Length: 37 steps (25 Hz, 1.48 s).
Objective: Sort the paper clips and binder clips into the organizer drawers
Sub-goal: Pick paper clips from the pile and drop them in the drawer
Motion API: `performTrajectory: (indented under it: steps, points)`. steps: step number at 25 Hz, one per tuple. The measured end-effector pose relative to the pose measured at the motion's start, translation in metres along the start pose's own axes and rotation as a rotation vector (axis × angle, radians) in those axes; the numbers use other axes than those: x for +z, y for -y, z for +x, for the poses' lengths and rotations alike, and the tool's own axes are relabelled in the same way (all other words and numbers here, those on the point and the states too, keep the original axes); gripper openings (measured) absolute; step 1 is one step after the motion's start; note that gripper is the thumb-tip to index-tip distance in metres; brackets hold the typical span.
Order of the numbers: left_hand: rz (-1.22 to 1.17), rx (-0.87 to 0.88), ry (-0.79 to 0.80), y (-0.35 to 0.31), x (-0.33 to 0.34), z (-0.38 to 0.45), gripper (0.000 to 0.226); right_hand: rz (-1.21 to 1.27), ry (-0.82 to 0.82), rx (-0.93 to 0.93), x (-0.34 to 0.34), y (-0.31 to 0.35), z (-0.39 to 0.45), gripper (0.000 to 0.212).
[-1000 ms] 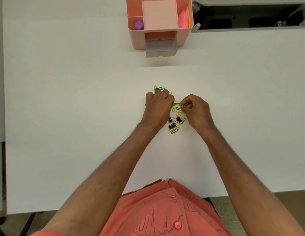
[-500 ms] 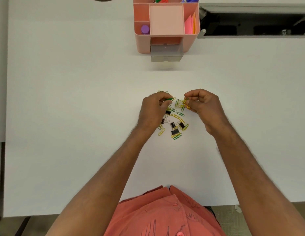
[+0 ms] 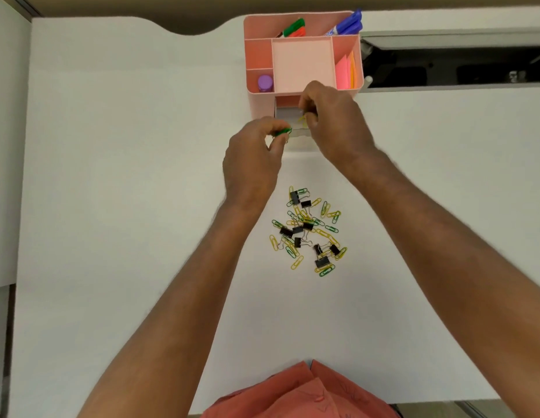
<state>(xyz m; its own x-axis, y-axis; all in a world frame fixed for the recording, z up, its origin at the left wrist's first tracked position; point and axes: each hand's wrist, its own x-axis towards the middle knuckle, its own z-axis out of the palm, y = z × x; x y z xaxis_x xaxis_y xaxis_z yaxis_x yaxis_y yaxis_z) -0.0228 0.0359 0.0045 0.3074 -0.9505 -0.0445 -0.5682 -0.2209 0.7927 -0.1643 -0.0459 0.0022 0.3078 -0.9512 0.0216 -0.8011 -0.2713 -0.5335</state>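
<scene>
Left hand (image 3: 252, 167) pinches a green clip (image 3: 282, 132) beside the open drawer (image 3: 288, 116). Right hand (image 3: 335, 122) pinches yellow clips (image 3: 302, 120) over it. Pile (image 3: 308, 230) lies nearer.

No text, label, brand, number or sign could be read anywhere. A pale patch was seen on the blue marker (image 3: 345, 24) in the pink organizer (image 3: 302, 64), but it was too small and blurred to be made out. Faint line markings were noticed on the shirt (image 3: 302, 393); no letters could be told.
</scene>
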Motion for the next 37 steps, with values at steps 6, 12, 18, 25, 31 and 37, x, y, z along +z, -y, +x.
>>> performTrajectory:
  steps: [6,12,18,25,31,37]
  points:
    - [0.338,0.159,0.038,-0.021,0.013,0.045,0.021,0.199,-0.188,0.032,-0.017,-0.009,-0.016,0.016]
    - [0.494,0.208,0.105,-0.021,0.024,0.056,0.025,0.296,-0.234,0.194,-0.012,-0.030,-0.099,0.016]
    - [0.288,0.265,0.103,-0.007,0.029,-0.018,0.018,0.138,0.173,0.263,0.017,-0.059,-0.171,0.052]
    - [0.274,0.038,0.203,0.043,0.034,-0.115,0.037,-0.173,0.364,0.144,0.023,-0.049,-0.170,0.072]
    - [0.370,-0.107,0.246,0.071,0.025,-0.154,0.080,-0.041,0.202,0.171,0.038,-0.044,-0.182,0.037]
    - [0.346,-0.116,0.262,0.063,0.033,-0.159,0.071,-0.038,0.157,0.204,0.042,-0.034,-0.187,0.019]
